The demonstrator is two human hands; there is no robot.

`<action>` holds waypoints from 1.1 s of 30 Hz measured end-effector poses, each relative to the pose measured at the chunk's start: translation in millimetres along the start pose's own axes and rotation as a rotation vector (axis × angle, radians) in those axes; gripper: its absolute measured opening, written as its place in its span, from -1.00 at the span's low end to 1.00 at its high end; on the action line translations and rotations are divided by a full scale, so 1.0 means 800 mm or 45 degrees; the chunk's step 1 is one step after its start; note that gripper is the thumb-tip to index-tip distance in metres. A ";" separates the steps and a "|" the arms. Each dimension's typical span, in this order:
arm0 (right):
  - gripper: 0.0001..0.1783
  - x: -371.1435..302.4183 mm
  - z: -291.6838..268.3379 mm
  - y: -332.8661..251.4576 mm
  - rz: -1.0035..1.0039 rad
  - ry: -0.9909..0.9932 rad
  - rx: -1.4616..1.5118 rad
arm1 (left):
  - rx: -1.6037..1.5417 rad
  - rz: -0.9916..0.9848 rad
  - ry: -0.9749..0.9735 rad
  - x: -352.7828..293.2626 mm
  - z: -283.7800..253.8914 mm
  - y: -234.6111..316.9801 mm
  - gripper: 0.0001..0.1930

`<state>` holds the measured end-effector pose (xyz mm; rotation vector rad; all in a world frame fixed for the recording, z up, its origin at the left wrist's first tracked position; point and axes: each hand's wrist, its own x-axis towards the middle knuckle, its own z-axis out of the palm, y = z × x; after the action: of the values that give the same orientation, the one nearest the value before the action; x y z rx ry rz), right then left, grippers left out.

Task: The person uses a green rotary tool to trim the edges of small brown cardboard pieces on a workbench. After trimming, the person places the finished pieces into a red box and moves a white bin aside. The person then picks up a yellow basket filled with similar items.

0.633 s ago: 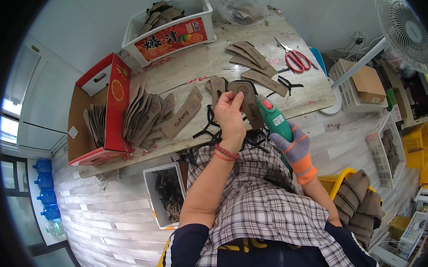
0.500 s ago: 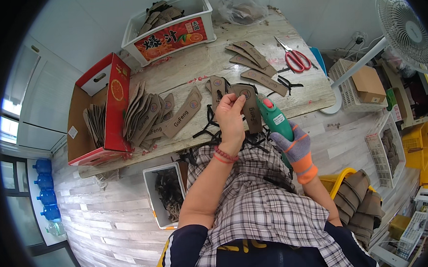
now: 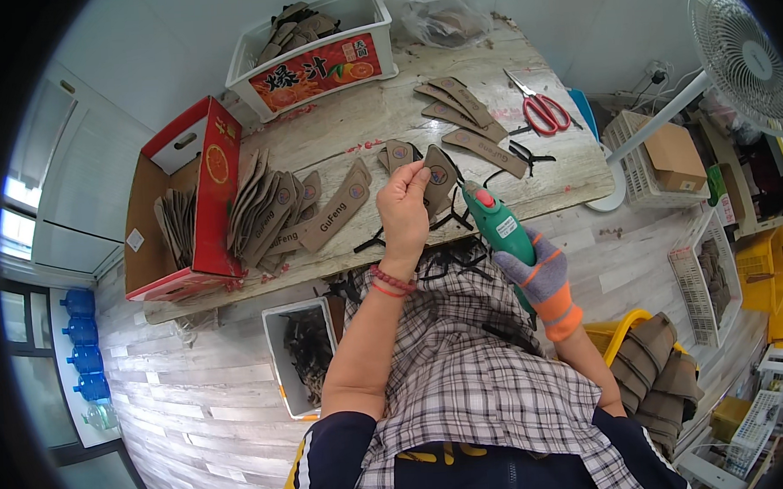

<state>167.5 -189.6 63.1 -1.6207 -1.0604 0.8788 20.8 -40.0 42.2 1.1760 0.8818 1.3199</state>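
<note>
My left hand, bare, pinches a brown curved fabric strip with a round emblem, held over the table's front edge. My right hand, in a grey and orange glove, is wrapped round a green handheld electric cutter with a red button. The cutter's tip is close to the strip's dark edge; I cannot tell whether they touch. Behind the left hand lies another emblem strip. Black trimmings hang near the table edge and lie on my checked apron.
More strips lean beside a red carton on the left. A white bin stands at the back. Red-handled scissors and several strips lie at the right. A white tub of black scraps stands below; a fan is far right.
My left hand has moved slightly left with the strip, which now sits higher and turned differently. The cutter's head has dropped a little down and left, away from the strip's upper end.
</note>
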 end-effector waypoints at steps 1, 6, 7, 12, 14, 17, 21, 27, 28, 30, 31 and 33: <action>-0.47 0.000 0.001 0.003 -0.018 0.006 0.025 | 0.037 0.024 -0.008 0.000 -0.001 0.001 -0.84; -0.47 0.002 0.000 0.007 0.024 0.000 0.114 | 0.261 0.100 -0.124 -0.004 -0.005 0.008 -0.84; -0.48 0.003 -0.001 0.006 0.027 0.009 0.100 | 0.281 0.113 -0.150 -0.004 -0.006 0.008 -0.85; -0.48 0.003 -0.005 0.000 0.063 -0.004 0.110 | 0.317 0.142 -0.226 -0.009 -0.009 0.001 -0.85; -0.47 0.005 -0.006 0.003 0.028 0.003 0.098 | 0.328 0.143 -0.248 -0.007 -0.010 0.001 -0.85; -0.46 0.004 -0.009 0.005 0.024 -0.005 0.139 | 0.452 0.133 -0.373 -0.002 -0.016 0.017 -0.86; -0.45 0.002 -0.013 0.006 0.034 -0.028 0.140 | 0.734 0.297 -0.441 0.010 -0.024 0.020 -0.87; -0.45 0.003 -0.018 0.014 0.034 -0.064 0.112 | 1.071 0.657 -0.513 0.022 -0.025 0.050 -0.90; -0.44 0.003 -0.019 0.015 0.009 -0.069 0.084 | 1.131 0.689 -0.533 0.023 -0.025 0.058 -0.91; -0.43 0.002 -0.021 0.014 -0.040 -0.074 0.023 | 1.202 0.760 -0.583 0.027 -0.026 0.066 -0.91; -0.42 0.002 -0.023 0.014 -0.039 -0.082 0.010 | 1.218 0.798 -0.610 0.031 -0.027 0.067 -0.91; -0.40 0.001 -0.025 0.016 -0.038 -0.098 -0.013 | 1.244 0.881 -0.659 0.035 -0.027 0.072 -0.92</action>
<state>189.1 -197.4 55.8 -1.5862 -1.1412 0.9231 -11.6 -16.2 96.8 2.6259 0.7503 0.9676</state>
